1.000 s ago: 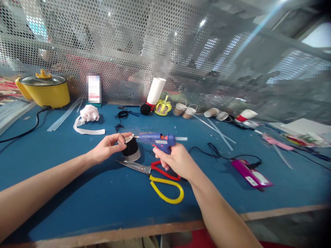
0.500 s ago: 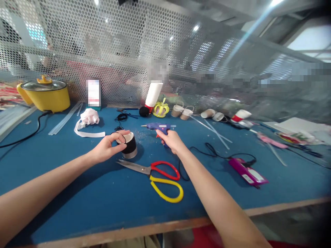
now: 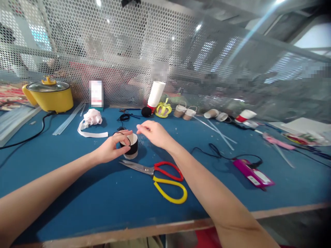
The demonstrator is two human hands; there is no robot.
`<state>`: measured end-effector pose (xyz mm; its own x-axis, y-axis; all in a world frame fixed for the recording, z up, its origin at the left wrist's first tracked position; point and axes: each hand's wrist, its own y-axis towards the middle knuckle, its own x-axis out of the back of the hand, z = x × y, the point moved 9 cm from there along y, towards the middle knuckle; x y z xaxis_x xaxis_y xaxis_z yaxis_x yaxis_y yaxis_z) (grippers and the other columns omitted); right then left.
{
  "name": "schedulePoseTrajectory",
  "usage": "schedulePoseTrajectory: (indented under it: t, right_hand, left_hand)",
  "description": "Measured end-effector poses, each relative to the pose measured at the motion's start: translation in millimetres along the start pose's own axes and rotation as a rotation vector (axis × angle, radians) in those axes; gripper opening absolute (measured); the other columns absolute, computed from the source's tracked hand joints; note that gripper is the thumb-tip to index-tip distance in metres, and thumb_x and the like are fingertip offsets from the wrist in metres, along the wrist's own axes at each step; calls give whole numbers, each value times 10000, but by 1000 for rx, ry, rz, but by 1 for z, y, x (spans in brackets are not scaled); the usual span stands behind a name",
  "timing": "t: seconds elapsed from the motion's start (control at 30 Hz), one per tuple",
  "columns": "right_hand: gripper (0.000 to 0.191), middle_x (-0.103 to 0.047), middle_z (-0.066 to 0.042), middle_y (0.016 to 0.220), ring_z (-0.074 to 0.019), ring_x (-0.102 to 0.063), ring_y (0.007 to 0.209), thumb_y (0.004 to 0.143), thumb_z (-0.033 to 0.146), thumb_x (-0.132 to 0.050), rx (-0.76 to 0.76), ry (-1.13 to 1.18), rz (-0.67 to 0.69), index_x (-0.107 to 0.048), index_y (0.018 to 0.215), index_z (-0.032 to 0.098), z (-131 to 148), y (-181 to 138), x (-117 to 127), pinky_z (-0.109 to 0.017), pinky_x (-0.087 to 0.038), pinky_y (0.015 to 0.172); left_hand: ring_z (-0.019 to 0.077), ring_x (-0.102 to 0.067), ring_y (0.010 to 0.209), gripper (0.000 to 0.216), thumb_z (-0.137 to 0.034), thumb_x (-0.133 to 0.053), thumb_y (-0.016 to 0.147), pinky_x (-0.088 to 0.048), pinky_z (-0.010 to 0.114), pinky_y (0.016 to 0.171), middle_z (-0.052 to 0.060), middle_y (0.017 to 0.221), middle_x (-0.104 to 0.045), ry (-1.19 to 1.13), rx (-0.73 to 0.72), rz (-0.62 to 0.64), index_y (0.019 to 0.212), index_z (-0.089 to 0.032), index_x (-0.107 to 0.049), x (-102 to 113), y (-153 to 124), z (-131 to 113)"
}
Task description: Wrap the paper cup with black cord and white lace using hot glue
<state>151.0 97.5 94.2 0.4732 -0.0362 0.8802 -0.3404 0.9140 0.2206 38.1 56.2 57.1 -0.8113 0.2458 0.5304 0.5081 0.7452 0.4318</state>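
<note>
My left hand (image 3: 113,146) grips a small white paper cup (image 3: 133,137) standing upright on the table. Black cord (image 3: 132,150) is wound in a band around the cup's wall, and a loose strand runs over my left fingers. Just right of the rim, my right hand (image 3: 153,133) hovers with its fingers drawn together; nothing shows in them. Behind the cup lies a loose tangle of the black cord (image 3: 124,117). Scissors (image 3: 147,170) with one red and one yellow handle rest in front of the cup. No glue gun is visible now.
A yellow electric pot (image 3: 53,100) and white ribbon (image 3: 92,117) are on the left. A yellow crown-shaped piece (image 3: 163,109), small handled baskets (image 3: 180,111) and clear glue sticks (image 3: 219,131) lie farther back. A purple power strip (image 3: 252,172) sits at right.
My right hand has let go of the blue glue gun, which has gone from view, and has moved left to the cup. My left hand still holds the cup. The view has shifted slightly.
</note>
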Motion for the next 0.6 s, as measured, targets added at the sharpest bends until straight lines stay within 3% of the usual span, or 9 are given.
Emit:
schedulePoseTrajectory:
  t: [0.1,0.23,0.37,0.43,0.6]
  right_hand:
    - [381,-527,-10,563,-101,-460,555,851,302,-427,135,-1,204,-603,554,142,43,1,-18,-236,-317,536]
    - [250,-347,51,454,-64,-285,448,735,224,-496,35,133,397,-537,501,144,49,3,-33,-227,-197,428]
    - [124,-422,49,496,-56,-307,455,676,206,-524,-82,389,281,-572,582,141,35,6,-22,-209,-191,411]
    - [109,-514,28,569,-50,-329,461,696,213,-518,-122,642,216,-562,626,142,30,3,-17,-198,-209,405]
    - [120,-609,15,641,-53,-451,491,681,206,-616,-205,1201,218,-526,748,165,22,-16,-14,-179,-322,440]
  left_hand:
    - [224,-532,1043,93,-231,-515,769,-362,419,961,77,863,-646,75,-47,20,694,-178,-530,-2,0,-9]
    - [219,-512,1006,81,-209,-521,760,-369,411,933,45,764,-619,124,-85,39,687,-180,-542,-5,0,-16]
    - [217,-519,1002,92,-213,-535,757,-357,397,940,50,799,-619,37,-60,35,673,-179,-523,0,2,-13]
    - [223,-502,1075,103,-225,-546,758,-332,390,967,72,948,-628,-86,-10,20,678,-178,-503,4,3,-8]
    - [268,-443,1208,168,-294,-599,751,-291,425,997,128,1262,-532,-470,165,49,715,-164,-499,5,4,3]
